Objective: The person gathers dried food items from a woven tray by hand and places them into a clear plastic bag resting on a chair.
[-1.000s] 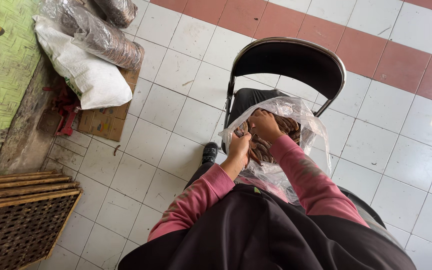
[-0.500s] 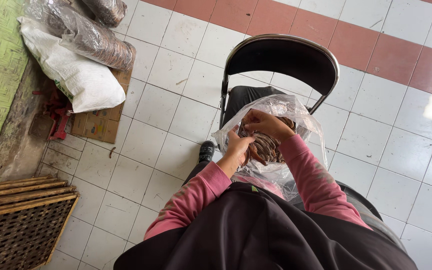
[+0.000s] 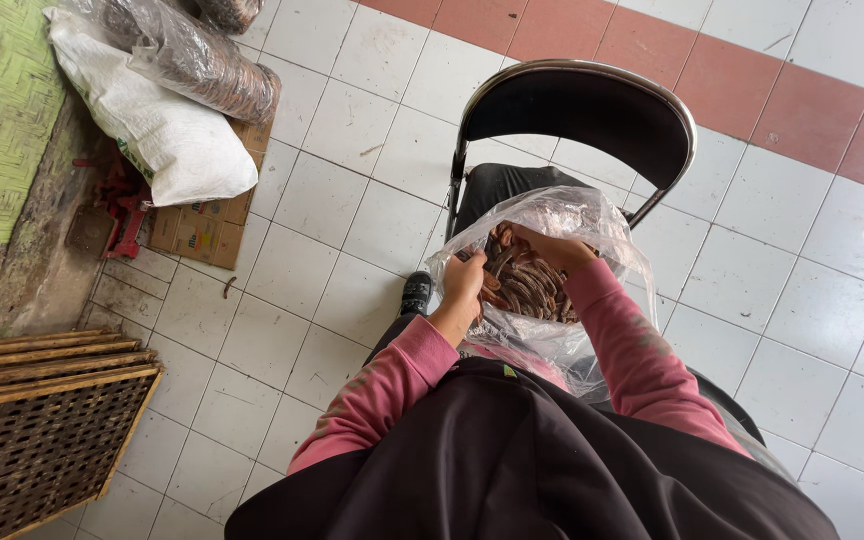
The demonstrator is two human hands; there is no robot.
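Seated, head camera looking down over a black apron and pink sleeves. Left hand (image 3: 464, 285) gripping the near rim of a clear plastic bag (image 3: 607, 225), fingers closed on the film and holding the mouth open. Right hand (image 3: 552, 250) reaching into the bag from above, resting on the brown curved pieces (image 3: 522, 285) heaped inside; fingers partly hidden by the film and the heap, so apart or closed on a piece cannot be told. Bag sitting at the knees, against the seat of a black folding chair (image 3: 577, 120) just beyond.

To the left on the tiled floor (image 3: 352, 200): a white sack (image 3: 167, 140) with another filled clear bag (image 3: 202, 65) lying on top, both over flattened cardboard (image 3: 197, 230). Woven bamboo tray (image 3: 22, 440) with wooden slats at lower left, well apart from the hands.

Likely risks, as a judgement: thin film tearing where the left fingers pinch it, under the weight of the contents; rim slipping free and the mouth collapsing over the right hand; bag tipping off the knees toward the chair and spilling pieces across the floor, since nothing but one hand and the lap seems to steady it.
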